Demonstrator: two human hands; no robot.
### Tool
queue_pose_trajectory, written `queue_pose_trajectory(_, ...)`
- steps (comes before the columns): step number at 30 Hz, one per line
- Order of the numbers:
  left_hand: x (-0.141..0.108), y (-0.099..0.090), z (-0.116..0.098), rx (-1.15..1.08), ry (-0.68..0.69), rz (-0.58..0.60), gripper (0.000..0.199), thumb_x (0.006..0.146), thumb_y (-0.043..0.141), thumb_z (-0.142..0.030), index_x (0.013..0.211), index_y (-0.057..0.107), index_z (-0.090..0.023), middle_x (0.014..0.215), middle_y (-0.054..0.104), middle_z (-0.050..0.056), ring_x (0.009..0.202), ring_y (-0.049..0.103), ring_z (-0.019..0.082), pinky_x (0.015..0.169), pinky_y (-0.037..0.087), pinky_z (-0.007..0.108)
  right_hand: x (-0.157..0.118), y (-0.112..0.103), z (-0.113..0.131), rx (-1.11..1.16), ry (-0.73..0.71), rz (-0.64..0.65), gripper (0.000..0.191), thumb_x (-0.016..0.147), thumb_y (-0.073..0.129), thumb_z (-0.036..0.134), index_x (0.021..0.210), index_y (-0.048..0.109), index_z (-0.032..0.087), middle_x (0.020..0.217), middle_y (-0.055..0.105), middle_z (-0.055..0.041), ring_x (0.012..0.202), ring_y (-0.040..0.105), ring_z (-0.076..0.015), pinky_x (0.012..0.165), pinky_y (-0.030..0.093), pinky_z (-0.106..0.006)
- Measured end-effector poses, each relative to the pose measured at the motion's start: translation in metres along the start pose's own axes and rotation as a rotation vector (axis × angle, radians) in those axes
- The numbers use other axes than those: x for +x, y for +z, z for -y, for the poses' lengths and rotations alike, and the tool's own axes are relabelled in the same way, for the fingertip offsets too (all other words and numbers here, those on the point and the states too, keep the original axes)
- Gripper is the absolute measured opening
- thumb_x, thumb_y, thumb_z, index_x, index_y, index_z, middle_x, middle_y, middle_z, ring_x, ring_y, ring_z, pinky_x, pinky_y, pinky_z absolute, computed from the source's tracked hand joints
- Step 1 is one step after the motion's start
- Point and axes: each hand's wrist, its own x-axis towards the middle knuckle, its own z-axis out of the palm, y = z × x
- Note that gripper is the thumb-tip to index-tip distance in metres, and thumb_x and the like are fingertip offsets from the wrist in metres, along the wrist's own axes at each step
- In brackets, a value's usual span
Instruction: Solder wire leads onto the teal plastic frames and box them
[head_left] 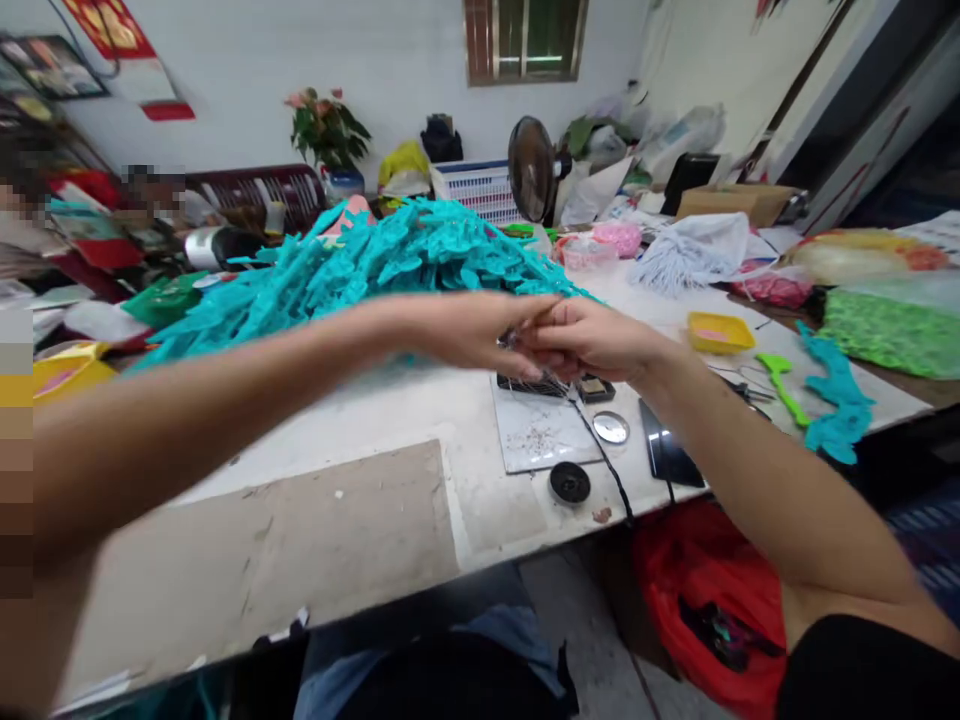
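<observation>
Both hands meet above the white table, over a small white board [546, 430] with dark specks on it. My left hand [491, 335] reaches in from the left, its fingers touching the other hand and partly hidden. My right hand [581, 338] has its fingers curled in a pinch beside it. Small shiny metallic bits [508, 340] and thin wires show between the fingers, too small to name. Behind the hands rises a large pile of turquoise pieces [420, 250]. A black round dish [570, 483] and a round metal lid [611, 428] lie near the board.
A black device [670, 445] and a black cable are at the table's front right. Further right are a yellow tray [720, 333], a green piece [782, 388] and a turquoise piece [838, 395]. Cardboard [300, 550] covers the front left. Below hangs a red bag [712, 600]. A fan [532, 170] stands behind.
</observation>
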Motion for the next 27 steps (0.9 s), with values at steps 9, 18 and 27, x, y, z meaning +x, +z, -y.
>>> queue_pose_trajectory(9, -0.034, 0.134, 0.064, -0.999, -0.779, -0.281, 0.018, 0.093, 0.052, -0.011, 0.077, 0.060, -0.010, 0.056, 0.060, 0.001, 0.050, 0.062, 0.011, 0.059, 0.055, 0.023, 0.016, 0.001, -0.113, -0.597, 0.204, -0.220, 0.018, 0.084, 0.065, 0.023, 0.095, 0.074, 0.013, 0.072, 0.068, -0.0016, 0.063, 0.058, -0.0107, 0.060, 0.043, -0.021)
queue_pose_trajectory(18, -0.024, 0.212, 0.087, -0.963, -0.944, -0.385, 0.025, 0.090, 0.064, -0.033, 0.076, 0.060, -0.012, 0.066, 0.065, 0.007, 0.066, 0.070, 0.019, 0.068, 0.058, 0.031, 0.018, -0.032, -0.178, -0.927, 0.323, -0.281, 0.023, 0.087, 0.064, 0.026, 0.103, 0.077, 0.016, 0.087, 0.077, -0.0049, 0.078, 0.070, -0.0168, 0.074, 0.049, -0.023)
queue_pose_trajectory(27, -0.047, 0.230, 0.119, 0.160, -0.490, -0.423, 0.046, 0.083, 0.071, -0.031, 0.126, 0.062, -0.016, 0.128, 0.061, 0.016, 0.123, 0.053, 0.032, 0.102, 0.045, 0.045, 0.025, -0.021, -0.212, -1.223, 0.228, -0.253, 0.029, 0.096, 0.053, 0.026, 0.115, 0.073, 0.019, 0.108, 0.069, -0.0111, 0.101, 0.062, -0.0216, 0.082, 0.041, -0.028)
